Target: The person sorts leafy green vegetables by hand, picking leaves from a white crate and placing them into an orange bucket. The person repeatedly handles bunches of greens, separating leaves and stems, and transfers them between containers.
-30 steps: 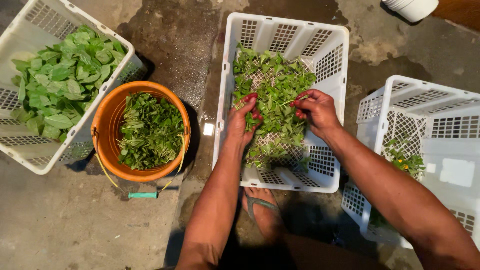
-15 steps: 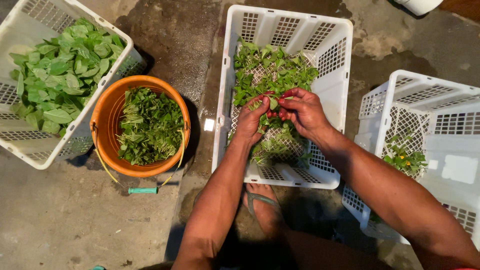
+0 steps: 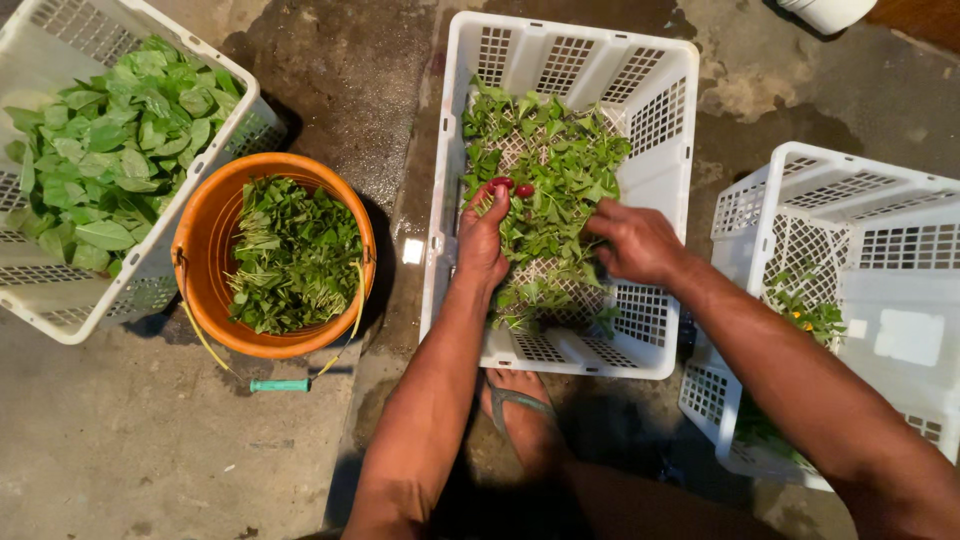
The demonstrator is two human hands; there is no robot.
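A white slotted crate (image 3: 660, 100) in the middle holds a heap of green leafy stems (image 3: 555, 170). My left hand (image 3: 485, 235) lies on the left side of the heap, fingers curled over some stems. My right hand (image 3: 635, 240) rests on the right side of the heap, fingers bent down into the leaves. Both hands are inside the crate, a hand's width apart.
An orange bucket (image 3: 205, 235) full of cut greens stands to the left, with a white crate (image 3: 60, 310) of broad leaves beyond it. A third white crate (image 3: 850, 200) with a few greens sits at the right. My sandalled foot (image 3: 520, 410) is by the middle crate.
My two hands were pressed together over the heap's middle half a second ago; they have drawn apart, left going left and right going right.
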